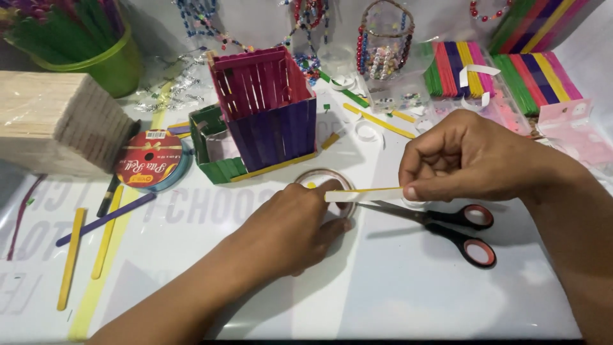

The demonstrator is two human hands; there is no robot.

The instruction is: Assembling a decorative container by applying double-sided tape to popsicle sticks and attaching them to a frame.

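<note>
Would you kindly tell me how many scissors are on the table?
1. The scissors lie on the white table, below the right hand and right of the left hand; others may be hidden under the clutter.

Glossy white table (396,287); matt painted wooden stick box (268,108); black plastic-handled scissors (447,227) (blades metal); clear shiny tape roll (319,176).

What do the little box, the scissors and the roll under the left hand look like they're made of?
Box: flat sticks, likely dyed wood, matte pink, purple and green slats.
Scissors: dark metal blades, glossy black plastic handles with red inner rings.
Roll under the left hand: probably clear double-sided tape; the right hand pulls a white strip.
</note>
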